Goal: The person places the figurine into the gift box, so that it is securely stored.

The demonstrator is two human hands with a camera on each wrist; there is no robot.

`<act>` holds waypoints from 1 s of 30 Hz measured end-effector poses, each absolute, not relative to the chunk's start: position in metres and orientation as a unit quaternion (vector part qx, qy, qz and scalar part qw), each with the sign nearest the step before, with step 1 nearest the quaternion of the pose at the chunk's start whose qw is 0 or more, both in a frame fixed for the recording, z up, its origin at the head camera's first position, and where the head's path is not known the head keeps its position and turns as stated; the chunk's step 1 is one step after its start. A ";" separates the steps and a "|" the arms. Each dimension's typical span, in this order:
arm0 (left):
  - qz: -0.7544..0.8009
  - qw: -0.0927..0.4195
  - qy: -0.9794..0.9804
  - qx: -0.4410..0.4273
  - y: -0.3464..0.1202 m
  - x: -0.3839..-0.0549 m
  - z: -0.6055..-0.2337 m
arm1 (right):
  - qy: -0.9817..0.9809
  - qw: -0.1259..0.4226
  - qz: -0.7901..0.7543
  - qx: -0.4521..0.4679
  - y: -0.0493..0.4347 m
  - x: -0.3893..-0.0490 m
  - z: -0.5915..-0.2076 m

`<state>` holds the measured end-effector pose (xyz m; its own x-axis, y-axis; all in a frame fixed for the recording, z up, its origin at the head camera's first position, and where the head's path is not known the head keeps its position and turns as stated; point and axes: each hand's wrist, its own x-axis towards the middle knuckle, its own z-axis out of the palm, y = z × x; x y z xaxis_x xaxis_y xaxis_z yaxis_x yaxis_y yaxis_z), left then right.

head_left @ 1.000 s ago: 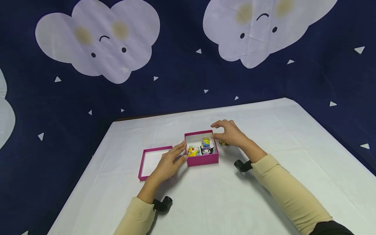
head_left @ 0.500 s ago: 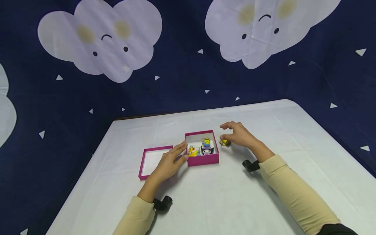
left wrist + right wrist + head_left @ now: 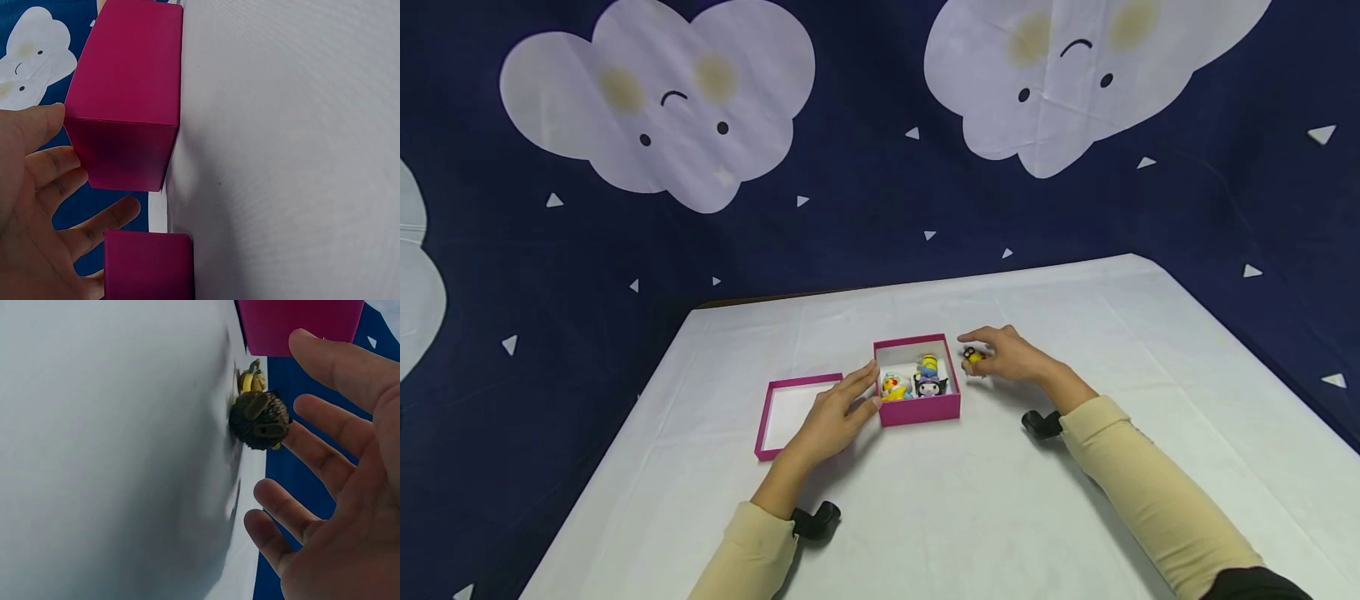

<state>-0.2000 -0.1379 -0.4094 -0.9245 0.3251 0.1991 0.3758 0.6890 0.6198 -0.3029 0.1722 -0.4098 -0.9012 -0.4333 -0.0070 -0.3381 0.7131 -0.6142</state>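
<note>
My left hand (image 3: pixel 831 417) rests its fingertips on the left side of a magenta box (image 3: pixel 919 408), fingers extended; the left wrist view shows the thumb at the box's edge. Inside the box lie a yellow-and-white figurine (image 3: pixel 895 387), a minion figurine (image 3: pixel 928 365) and a black-and-white figurine with a purple top (image 3: pixel 929 386). Right of the box, a small yellow figurine with dark round eyes (image 3: pixel 973 356) is between the thumb and fingers of my right hand (image 3: pixel 1011 354). In the right wrist view its brown textured underside (image 3: pixel 259 420) faces the camera, and my fingers spread loosely beside it.
The magenta box lid (image 3: pixel 762 421) lies inside-up left of the box, partly behind my left hand. A white cloth (image 3: pixel 970 500) covers the table. Behind it hangs a dark blue curtain with clouds (image 3: pixel 865 167).
My right hand has moved from the box's right rim rightward, then down around the small yellow figurine, which now shows its dark eyes. The left hand stays at the box.
</note>
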 end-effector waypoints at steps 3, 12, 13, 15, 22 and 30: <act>-0.346 0.037 -0.918 -0.192 -0.138 -0.200 -0.410 | 0.927 0.086 -0.304 -0.203 0.174 -0.303 -0.411; -0.349 0.044 -0.915 -0.196 -0.138 -0.200 -0.410 | 0.930 0.077 -0.295 -0.204 0.179 -0.300 -0.417; -0.348 0.044 -0.916 -0.196 -0.138 -0.200 -0.410 | 0.931 0.074 -0.293 -0.207 0.179 -0.299 -0.417; -0.347 0.046 -0.916 -0.197 -0.138 -0.200 -0.410 | 0.933 0.067 -0.285 -0.210 0.180 -0.297 -0.417; -0.347 0.048 -0.915 -0.199 -0.138 -0.199 -0.410 | 0.940 0.048 -0.258 -0.220 0.189 -0.292 -0.420; -0.347 0.049 -0.915 -0.200 -0.138 -0.200 -0.410 | 0.937 0.017 -0.260 -0.232 0.196 -0.289 -0.422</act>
